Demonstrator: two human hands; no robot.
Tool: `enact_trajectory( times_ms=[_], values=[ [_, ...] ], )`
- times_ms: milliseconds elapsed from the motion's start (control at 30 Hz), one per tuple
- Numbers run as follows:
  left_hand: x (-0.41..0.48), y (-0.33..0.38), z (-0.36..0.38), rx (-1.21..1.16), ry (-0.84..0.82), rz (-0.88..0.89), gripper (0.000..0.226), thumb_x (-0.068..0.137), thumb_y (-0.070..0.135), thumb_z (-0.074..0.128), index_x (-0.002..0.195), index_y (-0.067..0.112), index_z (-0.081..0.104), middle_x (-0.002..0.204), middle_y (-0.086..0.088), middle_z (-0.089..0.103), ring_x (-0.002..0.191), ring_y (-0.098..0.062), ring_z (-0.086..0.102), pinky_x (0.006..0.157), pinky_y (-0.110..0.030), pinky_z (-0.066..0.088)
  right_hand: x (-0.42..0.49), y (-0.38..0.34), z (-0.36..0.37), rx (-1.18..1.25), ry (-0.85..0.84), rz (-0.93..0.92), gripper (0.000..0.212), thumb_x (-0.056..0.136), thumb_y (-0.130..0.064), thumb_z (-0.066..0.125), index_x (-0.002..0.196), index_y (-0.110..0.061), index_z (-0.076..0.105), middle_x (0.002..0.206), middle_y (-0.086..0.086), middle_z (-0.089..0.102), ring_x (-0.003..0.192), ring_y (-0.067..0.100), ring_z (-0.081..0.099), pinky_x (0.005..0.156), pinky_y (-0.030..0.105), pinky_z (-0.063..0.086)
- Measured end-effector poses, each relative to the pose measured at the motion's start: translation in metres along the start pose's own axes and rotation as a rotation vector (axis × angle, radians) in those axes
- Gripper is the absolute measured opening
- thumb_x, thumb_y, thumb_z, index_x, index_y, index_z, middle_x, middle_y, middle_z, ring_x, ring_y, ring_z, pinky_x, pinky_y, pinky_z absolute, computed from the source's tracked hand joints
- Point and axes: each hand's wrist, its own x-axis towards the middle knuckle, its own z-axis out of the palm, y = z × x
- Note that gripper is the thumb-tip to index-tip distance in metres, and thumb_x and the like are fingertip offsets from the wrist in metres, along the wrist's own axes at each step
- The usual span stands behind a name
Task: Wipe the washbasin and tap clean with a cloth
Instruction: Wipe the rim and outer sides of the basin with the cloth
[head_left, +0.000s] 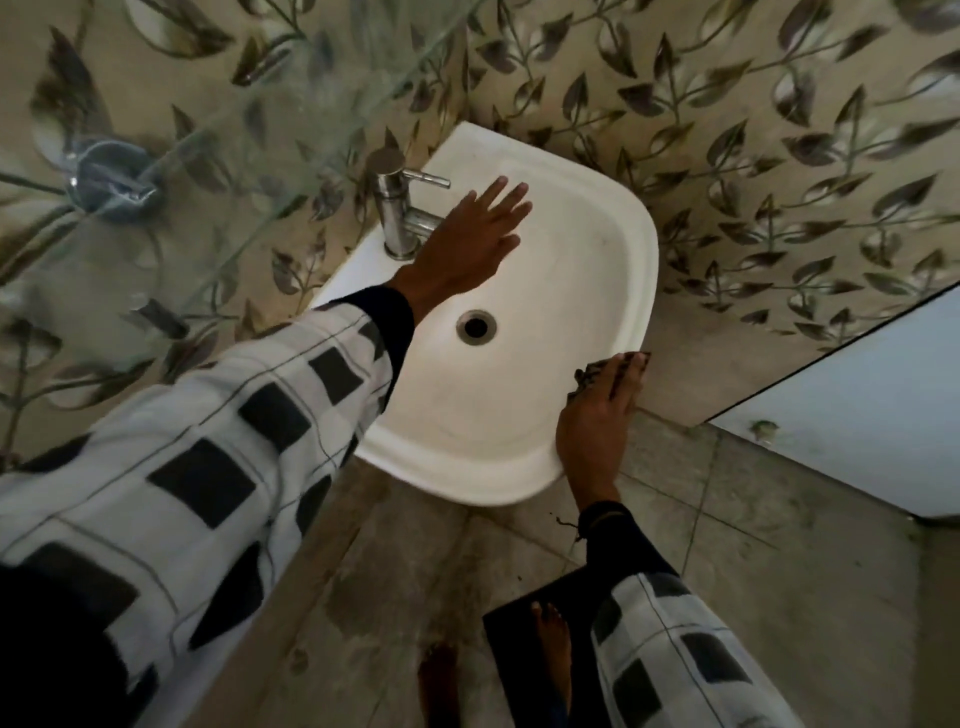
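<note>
A white washbasin (613, 291) hangs in the corner of a leaf-patterned wall, with a dark drain hole (476, 325) in its bowl. A chrome tap (396, 208) stands on its left ledge. My left hand (467, 239) hovers flat over the bowl beside the tap's spout, fingers spread, holding nothing. My right hand (597, 415) presses a small dark cloth (587, 375) against the basin's right front rim; only the cloth's edges show past my fingers.
A glass shelf (218, 124) with a round metal bracket (111, 179) juts out at the left, above basin height. A pale panel (852, 395) stands at the right. Below lie the tiled floor (779, 571), a dark mat (540, 654) and my bare foot (553, 639).
</note>
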Motion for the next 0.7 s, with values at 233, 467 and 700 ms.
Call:
enact_trajectory(
  times_ms=[233,467,700],
  values=[
    [0.033,-0.008,-0.010,-0.197,0.077,-0.218,0.046,0.104,0.044,0.046,0.080,0.006,0.058,0.085,-0.019,0.060,0.087,-0.039,0.059,0.069,-0.039,0.036,0.008,0.008,0.007,0.036,0.013,0.034,0.064,0.092,0.005,0.054,0.149,0.015,0.026,0.157,0.038,0.018,0.145,0.051,0.024,0.115,0.057,0.034],
    [0.037,-0.006,-0.005,-0.073,-0.011,-0.337,0.052,0.103,0.046,0.045,0.084,0.002,0.065,0.101,-0.019,0.062,0.105,-0.037,0.055,0.079,-0.042,0.039,0.028,0.020,0.009,0.159,-0.023,0.089,0.062,0.100,-0.005,0.044,0.157,0.001,0.019,0.163,0.028,0.005,0.149,0.040,0.022,0.114,0.036,0.034],
    [0.037,-0.011,0.001,-0.067,-0.016,-0.403,0.042,0.095,0.038,0.047,0.086,0.002,0.066,0.100,-0.019,0.064,0.103,-0.038,0.057,0.082,-0.043,0.044,0.033,0.020,0.005,0.130,-0.031,0.028,0.059,0.099,-0.006,0.048,0.154,0.004,0.027,0.162,0.031,0.009,0.145,0.044,0.030,0.108,0.048,0.045]
  ],
)
